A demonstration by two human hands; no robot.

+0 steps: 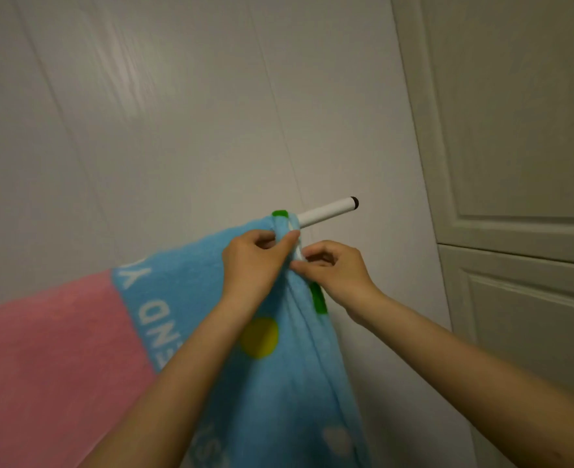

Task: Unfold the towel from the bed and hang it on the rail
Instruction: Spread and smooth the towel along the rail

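A light blue terry towel [191, 298] with white letters, a yellow dot and a green border hangs over a white round rail with a black end cap [327, 212], which juts out from a pale panelled wall [143, 130] at the centre of the frame. The towel already lies on the rail, so the hanging step seems nearly done; what is in hand looks like tidying its bunched right edge.

The left hand [253, 261], just left of centre, pinches a gathered fold of the blue cloth between thumb and curled fingers, right below the rail. The right hand [332, 268], just beside it, has its fingers curled round the green-bordered edge and a small white strip, perhaps a label, though that is too small to tell. Both hands touch the towel at its right edge, with the bare end of the rail above and to their right.

The next move probably calls for spreading the bunched edge flat along the rail toward its free end.

A pink cloth [49, 359] fills the lower left of the frame. A cream panelled door [515, 163] stands at the right.
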